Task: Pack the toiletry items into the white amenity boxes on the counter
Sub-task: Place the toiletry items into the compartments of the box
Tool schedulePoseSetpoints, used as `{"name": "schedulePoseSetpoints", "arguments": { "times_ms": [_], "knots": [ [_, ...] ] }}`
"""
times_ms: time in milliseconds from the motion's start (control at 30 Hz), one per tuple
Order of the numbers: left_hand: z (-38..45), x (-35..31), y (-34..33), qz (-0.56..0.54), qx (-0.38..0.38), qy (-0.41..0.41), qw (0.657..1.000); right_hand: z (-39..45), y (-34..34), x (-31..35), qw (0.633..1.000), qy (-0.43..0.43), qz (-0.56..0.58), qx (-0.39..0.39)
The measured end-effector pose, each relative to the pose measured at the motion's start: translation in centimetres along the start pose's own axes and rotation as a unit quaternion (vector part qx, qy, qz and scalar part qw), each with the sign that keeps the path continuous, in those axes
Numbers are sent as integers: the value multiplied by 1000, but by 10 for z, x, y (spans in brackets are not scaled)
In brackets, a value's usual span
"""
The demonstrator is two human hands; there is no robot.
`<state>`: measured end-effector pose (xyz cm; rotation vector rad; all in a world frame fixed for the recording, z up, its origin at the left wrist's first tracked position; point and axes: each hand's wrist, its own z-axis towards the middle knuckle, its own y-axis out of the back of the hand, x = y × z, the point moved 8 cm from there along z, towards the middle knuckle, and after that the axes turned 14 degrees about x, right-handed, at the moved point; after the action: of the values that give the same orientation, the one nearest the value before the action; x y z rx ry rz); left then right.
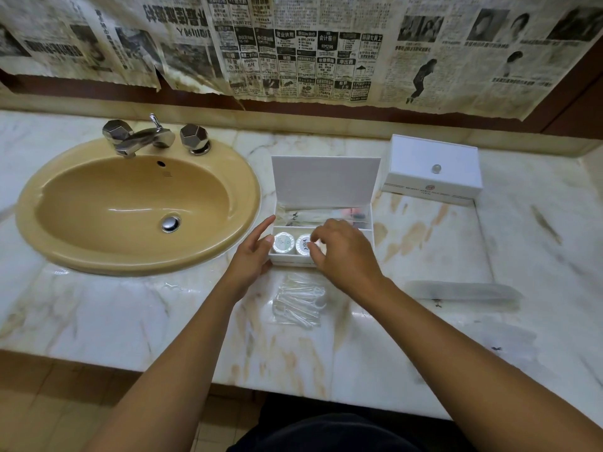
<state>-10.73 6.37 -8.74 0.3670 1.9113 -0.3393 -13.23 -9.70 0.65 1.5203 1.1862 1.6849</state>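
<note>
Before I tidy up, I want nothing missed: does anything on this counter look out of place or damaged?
Yes. A bag of floss picks and a long wrapped packet lie loose on the counter, outside the open box. Brown stains mark the marble to the right of that box. The newspaper on the wall hangs torn along its lower edge.

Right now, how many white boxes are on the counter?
2. The open box stands beside the sink, lid up, with both hands at its front. The closed box sits farther right, near the wall. None seem hidden.
</note>
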Motion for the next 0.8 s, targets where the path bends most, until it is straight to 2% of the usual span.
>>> {"name": "schedulePoseSetpoints", "arguments": {
  "times_ms": [67, 200, 367, 500, 800],
  "knots": [
    [1, 0, -1, 3, 1, -3, 1000, -6, -7, 14, 999, 29, -15, -6],
    [1, 0, -1, 8, -1, -4, 1000, -19, -48, 20, 991, 17, -32, 128],
    [1, 1, 0, 11, -3, -4, 1000, -31, -82, 15, 975, -6, -65, 211],
    [0, 1, 0, 11, -5, -5, 1000, -33, -88, 8, 973, -16, -64, 222],
    [1, 1, 0, 6, -3, -5, 1000, -29, -81, 8, 979, -15, -51, 195]
  ]
}}
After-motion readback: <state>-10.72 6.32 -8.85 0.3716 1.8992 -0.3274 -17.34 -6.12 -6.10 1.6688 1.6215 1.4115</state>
